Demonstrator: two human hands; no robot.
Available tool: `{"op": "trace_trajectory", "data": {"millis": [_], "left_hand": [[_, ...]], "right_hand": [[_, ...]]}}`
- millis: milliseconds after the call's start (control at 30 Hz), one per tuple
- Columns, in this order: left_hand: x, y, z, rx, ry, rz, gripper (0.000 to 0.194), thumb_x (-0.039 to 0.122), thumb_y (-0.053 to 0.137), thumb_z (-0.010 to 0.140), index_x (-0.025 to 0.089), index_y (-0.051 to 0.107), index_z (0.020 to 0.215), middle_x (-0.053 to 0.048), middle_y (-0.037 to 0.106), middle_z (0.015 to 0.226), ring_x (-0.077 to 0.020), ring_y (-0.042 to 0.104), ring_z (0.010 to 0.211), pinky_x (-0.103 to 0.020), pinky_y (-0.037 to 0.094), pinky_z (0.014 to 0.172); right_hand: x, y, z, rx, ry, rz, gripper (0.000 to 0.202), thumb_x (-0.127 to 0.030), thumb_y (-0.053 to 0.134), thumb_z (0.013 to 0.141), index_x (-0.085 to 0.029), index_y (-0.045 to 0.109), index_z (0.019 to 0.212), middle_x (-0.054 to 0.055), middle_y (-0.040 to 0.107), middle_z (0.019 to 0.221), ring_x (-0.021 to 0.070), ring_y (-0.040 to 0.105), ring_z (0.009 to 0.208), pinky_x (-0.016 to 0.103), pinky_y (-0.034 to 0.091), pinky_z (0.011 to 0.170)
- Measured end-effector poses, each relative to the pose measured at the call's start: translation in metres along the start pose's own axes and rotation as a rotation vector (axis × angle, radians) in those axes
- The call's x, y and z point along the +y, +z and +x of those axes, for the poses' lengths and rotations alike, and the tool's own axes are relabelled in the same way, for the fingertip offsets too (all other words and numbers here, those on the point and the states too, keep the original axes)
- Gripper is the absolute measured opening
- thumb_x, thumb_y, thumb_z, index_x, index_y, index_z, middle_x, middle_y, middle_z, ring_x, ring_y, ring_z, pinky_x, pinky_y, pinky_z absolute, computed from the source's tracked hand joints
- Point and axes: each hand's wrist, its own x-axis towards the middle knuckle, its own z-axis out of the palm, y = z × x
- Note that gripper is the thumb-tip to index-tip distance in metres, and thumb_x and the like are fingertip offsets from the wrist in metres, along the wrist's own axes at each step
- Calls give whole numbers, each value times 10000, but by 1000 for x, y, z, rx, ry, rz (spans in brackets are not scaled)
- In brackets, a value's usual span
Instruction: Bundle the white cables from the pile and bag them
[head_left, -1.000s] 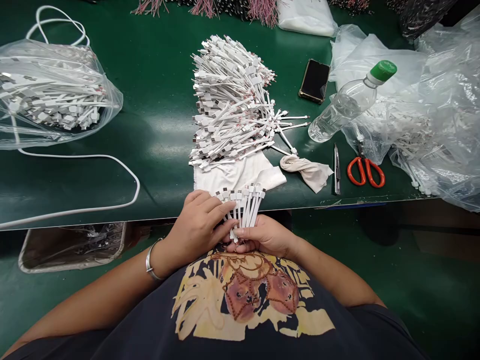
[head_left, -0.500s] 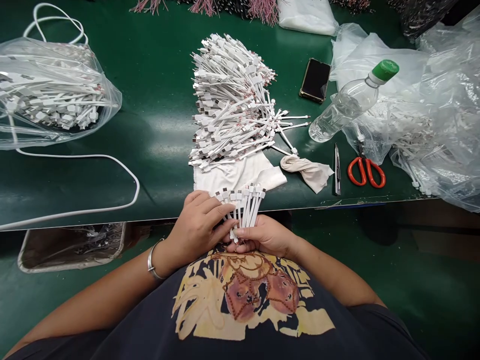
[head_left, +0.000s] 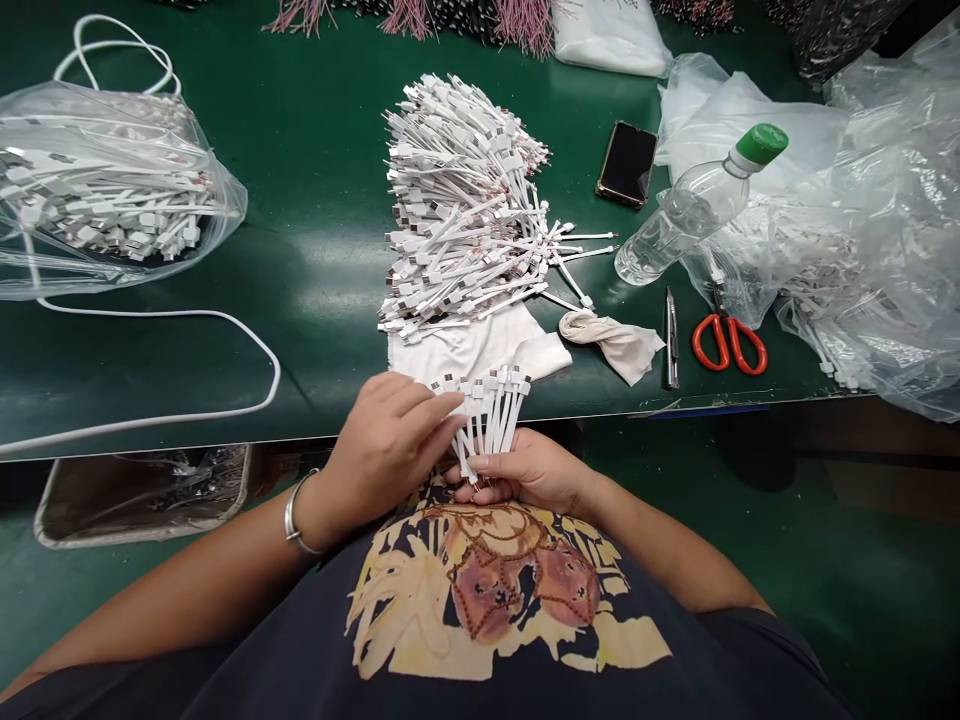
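My right hand [head_left: 529,470] is closed around the lower ends of a fan of short white USB cables [head_left: 495,420], just in front of my shirt. Their metal connectors point up and away from me, and thin reddish wire ends show by the fingers. My left hand [head_left: 397,435] is at the left side of this fan, its fingers stretched out and the thumb a little apart. Its fingertips cover some of the left connectors; whether they touch them is hard to see. Beyond both hands, a large pile of the same cables [head_left: 457,210] lies partly on a white cloth [head_left: 480,345].
A twisted rag [head_left: 611,345], a box cutter [head_left: 671,340] and red-handled scissors [head_left: 729,342] lie near the table's front edge. Behind them are a green-capped bottle [head_left: 686,215] and a phone [head_left: 628,165]. Bagged cables [head_left: 112,190] lie left; plastic bags [head_left: 885,200] cover the right. Below stands a bin [head_left: 142,500].
My left hand has drawn back slightly to the left and up, its thumb and fingers parting from the cables' middle. My right hand keeps its hold on the fan.
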Motion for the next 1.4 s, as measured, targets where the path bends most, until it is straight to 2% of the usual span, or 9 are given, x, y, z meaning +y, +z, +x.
{"op": "trace_trajectory", "data": {"millis": [100,300,733,967,1200,1400], "left_hand": [[-4,-1,7,80,-67,0,144,222,579,830,195,654,950,-46,654,803,-178,542,736,-353,378,734],[-11,3,20,-74,-108,-51,180,308,564,850,233,686,960,-52,659,932,-192,568,859,-381,352,804],[-18,4,26,-101,-92,-151,160,300,562,857,245,713,866,-28,661,881,-164,550,812,-382,335,822],[-21,4,26,-123,-102,-190,190,280,527,875,238,705,929,-37,657,900,-168,547,832,-371,346,813],[-21,4,25,-126,-144,-213,183,343,578,834,248,700,932,-29,654,926,-173,557,856,-387,339,875],[-23,2,26,-134,-137,-231,178,332,586,828,251,703,934,-22,657,926,-173,560,856,-390,340,870]], "right_hand": [[0,0,-1,5,3,3,366,-244,778,682,-85,659,988,131,721,918,160,712,752,165,565,635],[0,0,-1,34,7,-17,349,-239,774,685,-81,662,974,142,715,956,158,711,748,174,568,631],[0,-1,0,28,9,-10,349,-248,787,663,-79,668,944,126,713,922,162,710,744,166,566,620],[0,-2,0,3,0,-6,328,-239,772,681,-82,667,949,127,716,934,160,712,750,161,566,631],[-3,-1,0,-3,5,0,314,-232,751,706,-69,659,958,149,719,936,159,714,740,156,568,623],[-2,-1,-1,-16,-4,-1,306,-225,746,710,-79,656,964,143,720,937,159,714,740,157,568,623]]}}
